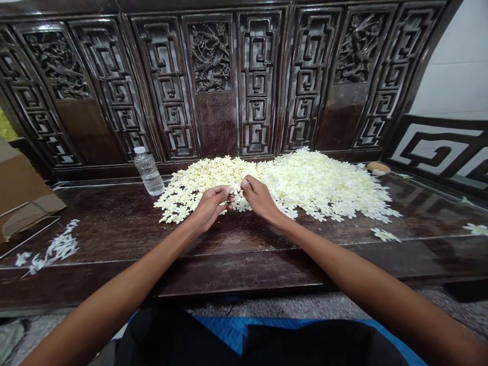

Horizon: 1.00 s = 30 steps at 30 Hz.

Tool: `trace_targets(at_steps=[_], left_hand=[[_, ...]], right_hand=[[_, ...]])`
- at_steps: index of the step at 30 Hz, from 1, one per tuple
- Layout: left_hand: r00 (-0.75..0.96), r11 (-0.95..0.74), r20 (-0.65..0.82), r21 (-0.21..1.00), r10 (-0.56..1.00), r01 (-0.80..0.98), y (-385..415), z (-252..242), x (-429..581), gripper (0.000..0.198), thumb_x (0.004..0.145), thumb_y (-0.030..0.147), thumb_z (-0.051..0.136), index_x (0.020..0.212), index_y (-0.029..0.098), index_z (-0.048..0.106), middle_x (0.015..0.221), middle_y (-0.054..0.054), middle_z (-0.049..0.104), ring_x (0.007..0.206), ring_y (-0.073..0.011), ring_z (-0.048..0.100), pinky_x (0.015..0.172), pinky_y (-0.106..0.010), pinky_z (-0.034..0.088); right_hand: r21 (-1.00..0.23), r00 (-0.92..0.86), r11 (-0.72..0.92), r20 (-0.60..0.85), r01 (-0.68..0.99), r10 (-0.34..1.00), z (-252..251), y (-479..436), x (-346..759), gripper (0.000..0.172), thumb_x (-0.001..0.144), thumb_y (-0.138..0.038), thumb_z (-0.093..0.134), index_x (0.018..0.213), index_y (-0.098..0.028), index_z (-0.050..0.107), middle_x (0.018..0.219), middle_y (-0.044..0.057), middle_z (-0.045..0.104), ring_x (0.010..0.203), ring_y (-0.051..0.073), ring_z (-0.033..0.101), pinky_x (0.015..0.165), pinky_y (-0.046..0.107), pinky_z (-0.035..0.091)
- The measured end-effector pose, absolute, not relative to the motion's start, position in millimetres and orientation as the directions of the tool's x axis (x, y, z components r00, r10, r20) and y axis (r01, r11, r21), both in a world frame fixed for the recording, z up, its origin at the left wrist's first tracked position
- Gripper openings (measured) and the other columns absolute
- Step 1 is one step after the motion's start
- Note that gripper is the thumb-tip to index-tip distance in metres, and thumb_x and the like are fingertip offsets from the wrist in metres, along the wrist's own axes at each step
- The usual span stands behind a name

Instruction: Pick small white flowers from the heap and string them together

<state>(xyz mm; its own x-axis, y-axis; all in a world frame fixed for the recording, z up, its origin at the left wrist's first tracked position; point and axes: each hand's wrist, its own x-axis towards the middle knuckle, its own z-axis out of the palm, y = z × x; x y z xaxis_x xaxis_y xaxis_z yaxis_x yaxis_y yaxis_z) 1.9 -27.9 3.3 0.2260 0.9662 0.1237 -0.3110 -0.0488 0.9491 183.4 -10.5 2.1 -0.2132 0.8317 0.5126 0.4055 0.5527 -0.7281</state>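
A wide heap of small cream-white artificial flowers [305, 185] lies on the dark wooden bench seat [125, 229]. My left hand [211, 205] and my right hand [258, 197] meet at the near edge of the heap. Both have their fingers pinched together on a small white flower [235, 192] held between them. Both forearms reach in from the bottom of the view.
A clear plastic water bottle [149, 172] stands left of the heap. A string of white flowers [57, 249] lies at the far left, beside a cardboard box [23, 195]. A tan oval object [378, 168] sits at the back right. The carved backrest [217, 76] rises behind.
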Motion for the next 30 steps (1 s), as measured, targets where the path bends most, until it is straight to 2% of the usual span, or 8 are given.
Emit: trace_targets(at_steps=[2, 5, 7, 10, 12, 15, 22, 30], left_hand=[[0.212, -0.102, 0.164, 0.956, 0.963, -0.275, -26.9, 3.6, 1.5, 0.038, 0.077, 0.042, 0.088, 0.094, 0.013, 0.071, 0.085, -0.004, 0.062, 0.078, -0.0140, 0.061, 0.069, -0.027, 0.049], [0.173, -0.205, 0.239, 0.960, 0.956, -0.191, -24.9, 1.6, 1.3, 0.038, 0.079, 0.045, 0.085, 0.095, 0.013, 0.071, 0.081, -0.004, 0.063, 0.073, -0.0137, 0.059, 0.069, -0.028, 0.049], [0.139, -0.257, 0.275, 0.957, 0.951, -0.138, -23.8, -0.3, 1.4, 0.038, 0.082, 0.046, 0.083, 0.096, 0.013, 0.070, 0.080, -0.004, 0.063, 0.070, -0.0142, 0.059, 0.068, -0.029, 0.049], [0.073, -0.354, 0.356, 0.934, 0.932, -0.038, -24.0, -0.9, 1.5, 0.036, 0.085, 0.044, 0.080, 0.104, 0.016, 0.068, 0.083, -0.004, 0.064, 0.073, -0.0164, 0.059, 0.067, -0.029, 0.049], [0.026, -0.496, 0.496, 0.863, 0.868, 0.097, -25.3, 1.4, 1.0, 0.032, 0.086, 0.038, 0.079, 0.110, 0.020, 0.070, 0.097, -0.007, 0.066, 0.086, -0.0191, 0.061, 0.072, -0.029, 0.048], [0.111, -0.667, 0.664, 0.699, 0.739, 0.259, -26.4, 7.0, -1.6, 0.022, 0.085, 0.030, 0.080, 0.106, 0.024, 0.076, 0.112, -0.008, 0.065, 0.104, -0.0226, 0.059, 0.081, -0.030, 0.047], [0.214, -0.712, 0.681, 0.649, 0.701, 0.267, -21.2, 11.0, -9.0, 0.011, 0.086, 0.024, 0.079, 0.095, 0.028, 0.083, 0.109, -0.009, 0.070, 0.108, -0.0265, 0.060, 0.104, -0.040, 0.042], [0.170, -0.691, 0.675, 0.661, 0.718, 0.293, -20.4, 9.6, -10.6, 0.020, 0.081, 0.024, 0.083, 0.101, 0.029, 0.083, 0.105, -0.009, 0.069, 0.109, -0.0285, 0.058, 0.102, -0.041, 0.044]], right_hand=[[-0.871, -0.251, 0.446, 0.394, 0.205, 0.884, -1.7, -8.7, 181.0, 0.049, 0.100, -0.069, 0.043, 0.082, -0.024, 0.047, 0.064, -0.003, 0.053, 0.054, 0.014, 0.048, 0.054, 0.026, 0.037], [-0.943, -0.337, 0.333, 0.317, -0.011, 0.887, -6.2, -10.1, 174.8, 0.053, 0.094, -0.076, 0.050, 0.085, -0.024, 0.050, 0.071, -0.002, 0.058, 0.053, 0.013, 0.054, 0.047, 0.026, 0.040], [-0.936, -0.314, 0.348, 0.344, -0.045, 0.885, -7.6, -12.6, 169.9, 0.052, 0.090, -0.075, 0.058, 0.086, -0.023, 0.052, 0.074, -0.002, 0.059, 0.055, 0.013, 0.056, 0.046, 0.025, 0.042], [-0.929, -0.237, 0.365, 0.369, -0.061, 0.899, -8.7, -15.4, 164.4, 0.050, 0.085, -0.070, 0.070, 0.082, -0.023, 0.054, 0.065, -0.004, 0.054, 0.052, 0.012, 0.053, 0.044, 0.024, 0.041], [-0.930, -0.204, 0.352, 0.366, -0.106, 0.908, -8.9, -16.5, 163.1, 0.049, 0.083, -0.068, 0.073, 0.080, -0.022, 0.055, 0.062, -0.005, 0.050, 0.051, 0.012, 0.051, 0.043, 0.024, 0.041], [-0.934, -0.183, 0.300, 0.335, -0.191, 0.924, -7.4, -18.9, 163.4, 0.047, 0.079, -0.063, 0.080, 0.083, -0.021, 0.060, 0.068, -0.004, 0.052, 0.054, 0.011, 0.053, 0.044, 0.024, 0.041], [-0.926, -0.190, 0.119, 0.197, -0.359, 0.962, -1.1, -25.7, 162.4, 0.046, 0.066, -0.051, 0.092, 0.085, -0.020, 0.065, 0.079, -0.002, 0.057, 0.063, 0.010, 0.052, 0.050, 0.022, 0.042], [-0.921, -0.217, 0.054, 0.147, -0.385, 0.965, -3.8, -22.1, 162.3, 0.044, 0.062, -0.044, 0.093, 0.089, -0.019, 0.068, 0.088, 0.000, 0.061, 0.068, 0.010, 0.052, 0.054, 0.023, 0.043]])
